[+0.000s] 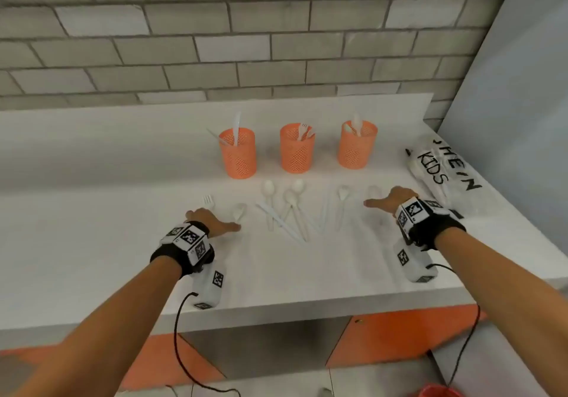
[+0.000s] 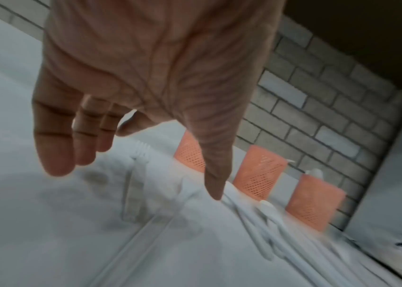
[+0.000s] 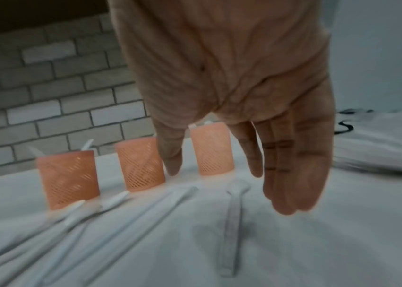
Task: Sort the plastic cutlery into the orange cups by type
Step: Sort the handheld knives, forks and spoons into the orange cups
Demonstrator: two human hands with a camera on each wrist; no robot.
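Three orange mesh cups stand in a row on the white counter: the left cup (image 1: 237,153) holds knives, the middle cup (image 1: 297,147) forks, the right cup (image 1: 357,144) spoons. White plastic cutlery (image 1: 285,209) lies scattered in front of them. A loose fork (image 1: 209,201) lies just beyond my left hand (image 1: 215,223), which hovers open and empty over it. My right hand (image 1: 388,200) hovers open and empty above a spoon (image 3: 231,223) at the right end of the pile. In the wrist views both palms face down with fingers straight.
A white plastic bag (image 1: 442,178) with black lettering lies at the counter's right end by a grey wall. A brick wall runs behind the cups. The counter's front edge (image 1: 276,310) is near my wrists.
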